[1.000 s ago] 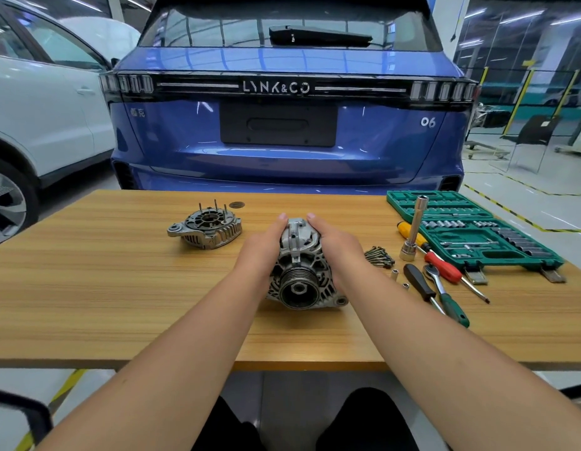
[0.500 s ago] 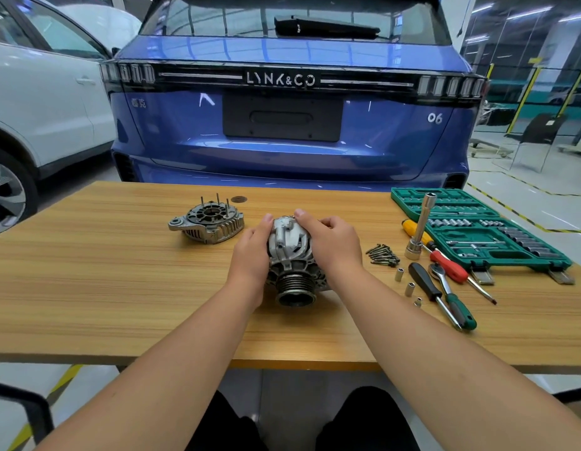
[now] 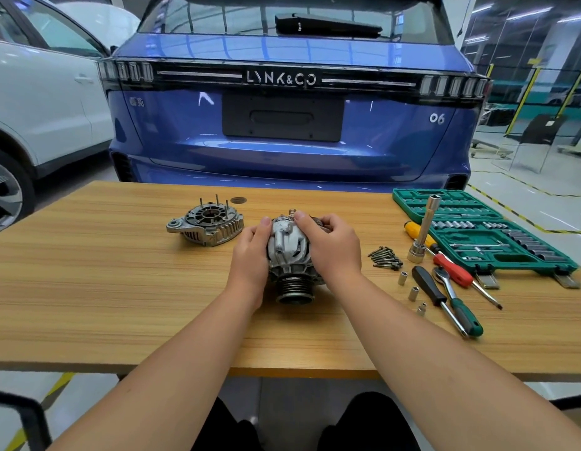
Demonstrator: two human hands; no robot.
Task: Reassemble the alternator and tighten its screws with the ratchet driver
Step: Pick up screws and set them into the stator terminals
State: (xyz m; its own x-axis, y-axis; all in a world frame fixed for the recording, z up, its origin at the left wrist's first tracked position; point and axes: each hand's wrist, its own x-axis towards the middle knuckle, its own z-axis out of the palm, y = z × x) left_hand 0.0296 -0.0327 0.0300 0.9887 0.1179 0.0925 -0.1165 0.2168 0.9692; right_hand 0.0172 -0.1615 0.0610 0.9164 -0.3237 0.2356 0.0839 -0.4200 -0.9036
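On the long wooden table (image 3: 87,288) your grey ribbed alternator body (image 3: 290,255) sits centre, between your hands; the round finned metal end cover (image 3: 206,224) lies left (well apart); the dark screw pile (image 3: 385,257), then the open green socket case (image 3: 487,229), lie right.

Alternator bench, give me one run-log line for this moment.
stage: reassembly, pre-screw | left hand: holds alternator body | right hand: grips alternator body | rear cover: apart, on table | screws: loose | ratchet driver: untouched

A light wooden table (image 3: 87,288) carries everything. Left of the gripped grey alternator body (image 3: 290,252) lies a finned metal end cover (image 3: 206,224). Right of it lie dark screws (image 3: 385,257) and a green socket case (image 3: 497,236).
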